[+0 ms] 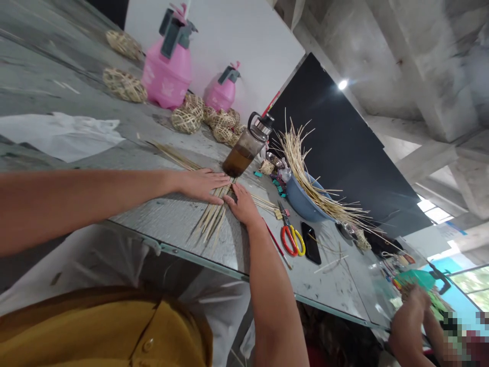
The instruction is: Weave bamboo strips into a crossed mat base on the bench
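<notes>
Thin bamboo-like strips (pixel 208 221) lie crossed on the grey table, fanning toward its front edge, with more running to the back left and to the right. My left hand (pixel 201 185) lies flat on them, fingers stretched out to the right. Beside it, my right hand (pixel 242 205) presses on the strips' right part, its thumb apart from the fingers. The two thumbs are close together over the strips. The crossing under the hands is partly hidden. Just behind the hands stands a bottle (pixel 244 150) of brown liquid with a black lid.
Scissors (pixel 293 240), a black phone (pixel 310 243) and a thin red brush (pixel 277 242) lie right of my right arm. A blue basin (pixel 305 201) holds long strips. Woven balls (pixel 187 116) and pink spray bottles (pixel 168 71) stand behind. Another person's hands (pixel 414 300) are far right.
</notes>
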Motion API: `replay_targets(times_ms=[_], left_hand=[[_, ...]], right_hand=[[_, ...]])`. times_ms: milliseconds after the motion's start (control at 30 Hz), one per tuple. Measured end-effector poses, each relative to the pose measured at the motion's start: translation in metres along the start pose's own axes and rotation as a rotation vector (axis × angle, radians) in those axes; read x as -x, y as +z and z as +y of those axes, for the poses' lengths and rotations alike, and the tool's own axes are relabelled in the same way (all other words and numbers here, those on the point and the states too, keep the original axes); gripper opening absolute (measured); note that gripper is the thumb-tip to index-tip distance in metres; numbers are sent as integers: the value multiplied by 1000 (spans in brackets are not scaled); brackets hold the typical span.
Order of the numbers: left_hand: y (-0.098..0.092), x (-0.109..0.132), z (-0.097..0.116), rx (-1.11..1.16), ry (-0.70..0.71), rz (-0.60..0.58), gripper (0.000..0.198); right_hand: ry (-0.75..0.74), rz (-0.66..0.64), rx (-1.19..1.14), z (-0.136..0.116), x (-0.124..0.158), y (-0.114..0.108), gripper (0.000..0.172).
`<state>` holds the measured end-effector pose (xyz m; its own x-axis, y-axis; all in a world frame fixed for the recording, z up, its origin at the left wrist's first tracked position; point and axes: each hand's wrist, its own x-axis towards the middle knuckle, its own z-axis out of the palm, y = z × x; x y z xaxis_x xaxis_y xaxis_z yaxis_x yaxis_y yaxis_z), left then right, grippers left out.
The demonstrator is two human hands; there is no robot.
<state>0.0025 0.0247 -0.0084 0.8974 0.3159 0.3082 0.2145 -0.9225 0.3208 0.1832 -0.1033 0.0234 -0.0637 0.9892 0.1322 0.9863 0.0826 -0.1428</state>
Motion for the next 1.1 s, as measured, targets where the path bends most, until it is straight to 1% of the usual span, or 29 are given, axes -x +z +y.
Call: replay_targets(times_ms=[167,333,500,667,767,933,1100], left_hand=[[-1,1,0,24,7,0,88],[1,0,-1,14,2,12,92],[0,-1,0,-20,-8,-23,93],[-2,0,2,-41,-20,-13,96],[-3,0,2,-48,-24,1,98],[-1,-1,1,-37,-15,-27,94],[-3,-2,2,-28,-18,-39,95]], right_hand=[[-4,-7,-10,-2,1,-2,64],[2,41,-10,-4,2,-4,68],[13,-28,3,-6,2,-5,60],[28,-15,22,-8,3,-6,67],[29,-40,21,-10,4,-7,64],[43,-35,36,-11,4,-7,64],[54,-80,32,-12,3,-9,64]])
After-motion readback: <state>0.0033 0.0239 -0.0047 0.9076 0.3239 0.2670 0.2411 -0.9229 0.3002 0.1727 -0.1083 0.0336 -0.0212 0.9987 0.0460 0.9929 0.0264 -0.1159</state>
